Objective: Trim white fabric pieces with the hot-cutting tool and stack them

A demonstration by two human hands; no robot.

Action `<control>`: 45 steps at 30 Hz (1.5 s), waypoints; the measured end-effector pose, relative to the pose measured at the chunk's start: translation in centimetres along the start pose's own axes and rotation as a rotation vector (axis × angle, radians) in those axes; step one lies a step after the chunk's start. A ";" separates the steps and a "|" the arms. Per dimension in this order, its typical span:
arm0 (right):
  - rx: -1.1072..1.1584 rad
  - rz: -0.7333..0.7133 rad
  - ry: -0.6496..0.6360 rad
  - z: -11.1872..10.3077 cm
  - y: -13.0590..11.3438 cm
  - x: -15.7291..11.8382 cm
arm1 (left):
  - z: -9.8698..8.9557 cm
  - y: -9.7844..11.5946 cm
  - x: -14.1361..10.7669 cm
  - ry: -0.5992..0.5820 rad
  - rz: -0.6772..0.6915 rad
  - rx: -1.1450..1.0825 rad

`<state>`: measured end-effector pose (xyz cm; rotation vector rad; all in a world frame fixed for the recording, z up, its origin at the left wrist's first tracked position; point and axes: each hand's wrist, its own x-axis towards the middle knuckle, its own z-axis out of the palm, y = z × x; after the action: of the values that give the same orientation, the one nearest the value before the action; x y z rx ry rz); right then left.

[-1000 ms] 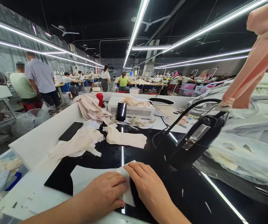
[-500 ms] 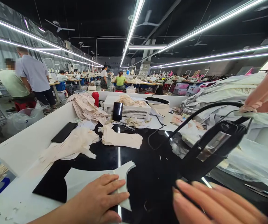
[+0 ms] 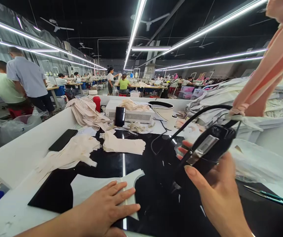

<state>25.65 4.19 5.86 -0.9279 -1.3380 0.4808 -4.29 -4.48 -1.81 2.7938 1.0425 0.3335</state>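
My left hand [image 3: 111,204] lies flat with fingers apart on a white cut fabric piece [image 3: 92,184], pressing it to the glossy black board [image 3: 156,194]. A seam line crosses the piece near my fingers. At the right, my right hand [image 3: 217,187] wraps round a black corded hand tool [image 3: 209,153], thumb on the near side and fingertips showing beyond it. The tool tilts, its lower end toward the board. A metal plate sits on its side. A pink fabric strip [image 3: 259,75] is tied at its top and runs upward.
Cream fabric pieces [image 3: 124,144] lie on the board's far part, another pile [image 3: 74,151] to the left. A dark phone [image 3: 62,140] is beside it. A white vented box [image 3: 131,115] stands behind. Scissors [image 3: 271,197] lie at right, below a plastic bag [image 3: 259,164]. Low white walls [image 3: 33,141] edge the table.
My right hand has risen from the lower edge and closed round the black tool, which now sits further left in view. The left hand stays on the fabric.
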 end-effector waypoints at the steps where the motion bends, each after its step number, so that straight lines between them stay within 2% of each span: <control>1: 0.038 0.041 -0.029 0.5 -0.1 0.1 | 0.2 0.0 0.1 -0.016 -0.008 -0.019; 4: 0.126 0.102 -0.074 1.8 -0.6 0.4 | 0.5 0.2 0.6 -0.024 -0.043 -0.074; 10: 0.152 0.060 -0.015 3.9 -2.3 0.7 | -0.3 0.5 1.8 -0.085 -0.044 -0.142; 13: 0.160 0.024 -0.020 4.5 -3.1 0.0 | -0.9 0.4 2.2 -0.039 -0.010 -0.144; 17: 0.304 0.057 -0.093 4.7 -3.8 -1.9 | -1.4 0.9 2.4 0.109 -0.005 -0.139; 20: 0.434 0.094 -0.122 4.5 -4.4 -3.3 | -1.6 1.6 2.9 0.173 0.032 -0.109; 28: 0.590 0.132 -0.167 4.4 -5.4 -5.6 | -0.8 2.2 4.3 0.192 0.093 0.012; 35: 0.608 0.144 -0.141 5.2 -5.1 -6.0 | -0.7 2.0 4.3 0.224 0.058 -0.136; 45: 0.596 0.135 -0.139 5.4 -4.4 -6.0 | -1.0 2.4 4.4 0.206 0.032 -0.169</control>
<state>18.32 -1.36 5.47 -0.4938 -1.1566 0.9990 0.15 -3.33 0.36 2.6697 0.9592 0.6916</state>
